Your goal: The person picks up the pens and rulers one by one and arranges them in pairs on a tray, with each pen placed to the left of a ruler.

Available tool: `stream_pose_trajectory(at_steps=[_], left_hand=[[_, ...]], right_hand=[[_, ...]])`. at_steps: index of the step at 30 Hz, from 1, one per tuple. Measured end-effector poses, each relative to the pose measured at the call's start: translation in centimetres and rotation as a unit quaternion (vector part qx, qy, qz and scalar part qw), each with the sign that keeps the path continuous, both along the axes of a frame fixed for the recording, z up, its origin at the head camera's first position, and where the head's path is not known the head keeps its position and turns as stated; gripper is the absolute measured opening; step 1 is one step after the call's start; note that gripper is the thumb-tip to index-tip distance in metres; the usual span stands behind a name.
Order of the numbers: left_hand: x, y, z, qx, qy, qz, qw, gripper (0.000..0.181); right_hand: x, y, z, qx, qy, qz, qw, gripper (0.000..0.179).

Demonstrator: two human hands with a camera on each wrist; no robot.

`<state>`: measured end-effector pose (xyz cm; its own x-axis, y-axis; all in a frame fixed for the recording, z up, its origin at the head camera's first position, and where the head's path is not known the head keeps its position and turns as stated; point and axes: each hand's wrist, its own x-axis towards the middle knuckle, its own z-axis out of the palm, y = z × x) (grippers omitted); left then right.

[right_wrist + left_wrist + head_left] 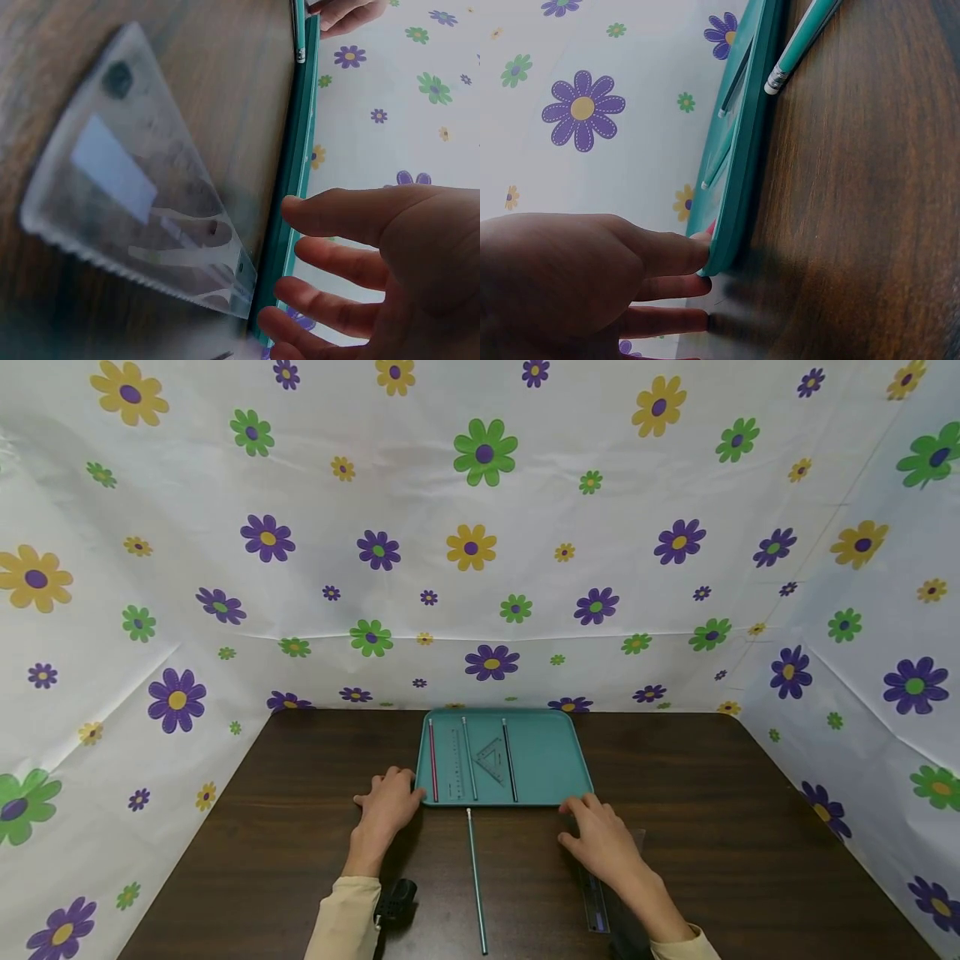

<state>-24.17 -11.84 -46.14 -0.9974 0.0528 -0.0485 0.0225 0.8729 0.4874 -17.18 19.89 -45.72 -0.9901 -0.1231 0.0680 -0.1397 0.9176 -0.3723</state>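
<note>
A teal tray (551, 760) lies on the dark table. In it are a red pencil (432, 764), a clear ruler (455, 768), a teal pencil (469, 760), a clear set square (492, 762) and a dark pencil (510, 762). My left hand (386, 806) is at the near left corner, its thumb (675, 251) touching the rim and its fingers extended outside. The right hand (603, 839) hovers by the near right corner, fingers spread and loosely bent, thumb tip right at the rim. Under it lies a clear plastic ruler (172, 202), partly hidden by the hand.
Another teal pencil (477, 885) lies on the wooden table (697, 827) in front of the tray, eraser end towards it. A flower-print sheet (420, 502) stands behind and to both sides. A black wrist device (397, 897) sits by the left sleeve.
</note>
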Motion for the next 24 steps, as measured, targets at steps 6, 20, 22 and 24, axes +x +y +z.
stream_pose_trajectory(at_steps=[6,20,22,24], left_hand=[[-0.04,0.02,0.12,-0.002,0.000,0.000,1.0000,0.040],[-0.08,0.01,0.03,-0.001,-0.003,0.000,1.0000,0.040],[-0.06,0.00,0.05,-0.001,-0.005,-0.001,1.0000,0.040],[-0.06,-0.03,0.08,-0.002,-0.005,-0.001,1.0000,0.040]], right_hand=[[0.27,0.42,0.09,0.014,0.001,0.003,0.9999,0.038],[0.46,0.74,-0.22,0.008,-0.039,-0.008,0.9992,0.052],[0.51,0.73,-0.25,0.003,-0.042,-0.009,0.9991,0.054],[0.52,0.74,-0.27,-0.001,-0.043,-0.011,0.9990,0.055]])
